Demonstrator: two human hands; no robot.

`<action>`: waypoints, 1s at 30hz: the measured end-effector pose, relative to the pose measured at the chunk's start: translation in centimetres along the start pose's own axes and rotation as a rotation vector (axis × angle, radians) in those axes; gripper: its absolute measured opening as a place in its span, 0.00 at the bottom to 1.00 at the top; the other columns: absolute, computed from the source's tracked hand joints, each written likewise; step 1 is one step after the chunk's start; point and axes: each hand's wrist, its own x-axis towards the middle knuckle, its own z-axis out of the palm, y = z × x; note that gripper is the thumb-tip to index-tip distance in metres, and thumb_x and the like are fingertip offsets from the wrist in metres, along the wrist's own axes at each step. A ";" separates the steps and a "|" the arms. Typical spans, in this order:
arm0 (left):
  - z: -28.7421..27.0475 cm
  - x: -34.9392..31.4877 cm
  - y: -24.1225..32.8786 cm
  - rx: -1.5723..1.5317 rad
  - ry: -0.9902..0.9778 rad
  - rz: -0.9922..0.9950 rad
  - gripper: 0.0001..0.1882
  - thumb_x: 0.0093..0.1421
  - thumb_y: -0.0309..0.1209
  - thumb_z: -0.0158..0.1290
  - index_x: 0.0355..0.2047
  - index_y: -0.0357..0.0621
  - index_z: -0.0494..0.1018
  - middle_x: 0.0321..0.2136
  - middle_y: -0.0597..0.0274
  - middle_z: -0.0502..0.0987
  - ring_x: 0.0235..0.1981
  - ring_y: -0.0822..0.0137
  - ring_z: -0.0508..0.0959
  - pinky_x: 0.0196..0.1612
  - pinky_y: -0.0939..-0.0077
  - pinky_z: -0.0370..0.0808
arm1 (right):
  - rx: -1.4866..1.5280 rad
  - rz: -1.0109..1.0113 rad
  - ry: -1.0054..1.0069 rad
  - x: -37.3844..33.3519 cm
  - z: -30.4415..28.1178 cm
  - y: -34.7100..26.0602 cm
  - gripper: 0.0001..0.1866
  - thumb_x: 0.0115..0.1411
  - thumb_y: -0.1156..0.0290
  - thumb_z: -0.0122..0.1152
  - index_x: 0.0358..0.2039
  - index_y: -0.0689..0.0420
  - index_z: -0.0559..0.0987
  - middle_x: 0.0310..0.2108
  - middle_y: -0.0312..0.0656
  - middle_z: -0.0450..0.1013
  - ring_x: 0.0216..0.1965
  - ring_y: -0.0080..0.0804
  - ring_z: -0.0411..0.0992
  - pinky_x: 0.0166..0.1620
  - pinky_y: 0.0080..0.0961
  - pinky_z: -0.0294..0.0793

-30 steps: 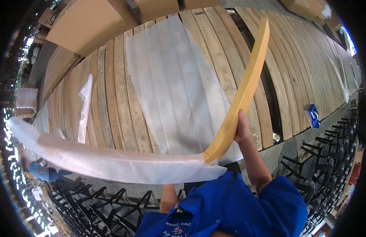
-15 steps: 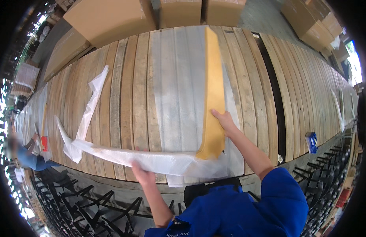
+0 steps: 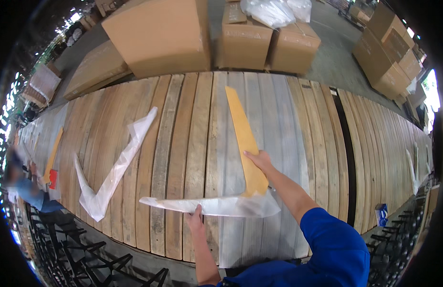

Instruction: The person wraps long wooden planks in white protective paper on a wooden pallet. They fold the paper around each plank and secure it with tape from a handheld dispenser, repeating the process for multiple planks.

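A bent, V-shaped yellow wooden-looking piece (image 3: 246, 138) lies over a translucent white foam sheet (image 3: 283, 129) on the slatted table. Its upright arm is bare. The other arm is covered in a white foam wrap (image 3: 221, 207), which extends past the bend at the right. My left hand (image 3: 196, 222) grips the wrapped arm from the near side, thumb on top and other fingers mostly hidden. Partway up the bare arm, my right hand (image 3: 259, 161) holds its right edge, thumb over the face.
Left of me rests another V-shaped piece wrapped in white foam (image 3: 116, 179). Farther left, a blurred person (image 3: 32, 189) works near a yellow piece (image 3: 54, 153) and a red object (image 3: 53, 178). Cardboard boxes (image 3: 157, 38) stand behind the table; a blue packet (image 3: 381, 215) sits at right.
The view has tilted up and shifted. The yellow piece now leans left, its wrapped arm farther from the table's near edge. My left hand has gone from blurred beside that arm to gripping it.
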 end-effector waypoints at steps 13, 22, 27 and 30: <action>-10.5 -9.0 -10.5 1.391 -0.014 0.368 0.38 0.46 0.47 0.69 0.54 0.40 0.72 0.51 0.46 0.70 0.55 0.42 0.68 0.57 0.48 0.67 | -0.471 0.020 0.573 -18.8 -10.7 12.7 0.35 0.48 0.46 0.73 0.50 0.55 0.77 0.54 0.53 0.70 0.59 0.50 0.66 0.62 0.44 0.64; -13.3 -17.9 -13.9 1.556 -0.102 0.144 0.25 0.52 0.47 0.66 0.42 0.40 0.79 0.44 0.51 0.77 0.47 0.47 0.76 0.49 0.54 0.74 | -0.340 0.521 0.296 -39.6 -11.3 32.5 0.43 0.45 0.44 0.76 0.54 0.62 0.74 0.42 0.51 0.77 0.46 0.49 0.75 0.51 0.38 0.74; -14.1 -20.7 -11.3 1.069 -0.331 -0.411 0.23 0.62 0.45 0.60 0.48 0.39 0.77 0.45 0.58 0.81 0.44 0.60 0.80 0.46 0.63 0.77 | -0.010 0.306 -0.005 -39.7 -11.9 36.6 0.30 0.51 0.50 0.75 0.41 0.66 0.80 0.31 0.46 0.79 0.33 0.37 0.77 0.40 0.38 0.76; -14.3 -20.8 -9.8 0.724 -0.287 -0.556 0.23 0.67 0.44 0.56 0.55 0.40 0.74 0.49 0.57 0.79 0.48 0.61 0.79 0.49 0.64 0.77 | 0.332 0.560 -0.366 -37.6 -16.2 26.3 0.25 0.57 0.52 0.72 0.39 0.65 0.81 0.30 0.43 0.79 0.34 0.29 0.77 0.39 0.35 0.77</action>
